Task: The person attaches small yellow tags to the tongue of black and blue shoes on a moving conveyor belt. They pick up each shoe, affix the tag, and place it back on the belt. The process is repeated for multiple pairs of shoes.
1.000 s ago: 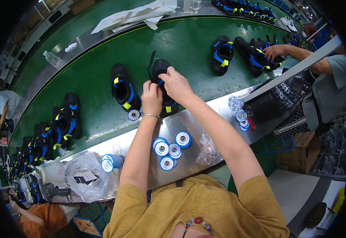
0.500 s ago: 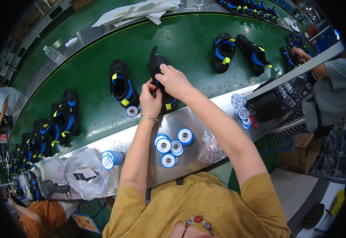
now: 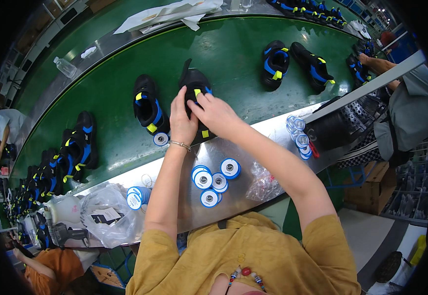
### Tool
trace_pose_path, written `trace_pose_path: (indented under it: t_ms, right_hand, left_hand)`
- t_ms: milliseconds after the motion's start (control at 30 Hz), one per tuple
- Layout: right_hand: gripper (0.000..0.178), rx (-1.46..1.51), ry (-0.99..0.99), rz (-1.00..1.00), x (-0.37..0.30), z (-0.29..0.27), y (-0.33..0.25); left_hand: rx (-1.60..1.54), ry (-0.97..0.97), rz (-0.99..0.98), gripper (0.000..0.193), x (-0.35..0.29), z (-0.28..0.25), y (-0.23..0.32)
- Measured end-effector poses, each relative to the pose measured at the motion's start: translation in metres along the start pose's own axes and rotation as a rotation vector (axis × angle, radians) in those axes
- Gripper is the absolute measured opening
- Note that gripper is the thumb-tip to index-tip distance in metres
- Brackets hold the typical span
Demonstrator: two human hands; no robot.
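At far left, a co-worker in orange (image 3: 59,268) sits below a line of black-and-blue shoes (image 3: 38,182) on the curving, glossy green surface (image 3: 120,135); beyond it, a clear bottle (image 3: 65,67) lies on the grey metal ledge (image 3: 88,61); along the near metal strip (image 3: 172,221) come a gun-shaped tool (image 3: 69,236), a clear plastic bag (image 3: 107,199) and a stack of round discs (image 3: 138,196); a lone shoe (image 3: 147,105) stands on the green; right of it, the handled shoe (image 3: 195,78) sits near the strip, strap raised; the left hand (image 3: 182,122) lies along it, fingers nearly straight, the right hand (image 3: 217,116) bends its fingers over its upper; whether either grips, I cannot tell; farther right are more discs (image 3: 229,168), a crumpled clear bag (image 3: 265,184), two shoes (image 3: 276,64), a slanting pale rail (image 3: 366,87) and a co-worker in grey (image 3: 413,108).
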State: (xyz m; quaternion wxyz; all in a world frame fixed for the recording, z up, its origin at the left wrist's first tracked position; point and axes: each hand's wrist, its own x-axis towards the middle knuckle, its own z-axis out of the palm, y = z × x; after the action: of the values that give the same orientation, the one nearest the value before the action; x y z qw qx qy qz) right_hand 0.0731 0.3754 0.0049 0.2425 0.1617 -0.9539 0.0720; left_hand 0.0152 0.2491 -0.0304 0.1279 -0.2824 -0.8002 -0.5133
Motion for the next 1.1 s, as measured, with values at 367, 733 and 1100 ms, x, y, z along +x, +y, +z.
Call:
trace_pose_path:
  t_ms: [367,733,1100]
  right_hand:
    - [0.016,0.772,0.218,0.638,-0.045,-0.023,0.021]
    - [0.013,1.399,0.250,0.910,0.015,-0.062,0.028]
    - [0.010,1.420,0.181,0.948,-0.028,-0.033,0.028]
  left_hand:
    - [0.451,-0.047,0.127,0.025,0.006,0.000,0.001]
    - [0.140,0.071,0.259,0.033,-0.017,-0.003,0.017]
    - [-0.141,0.107,0.159,0.026,-0.025,-0.018,0.009]
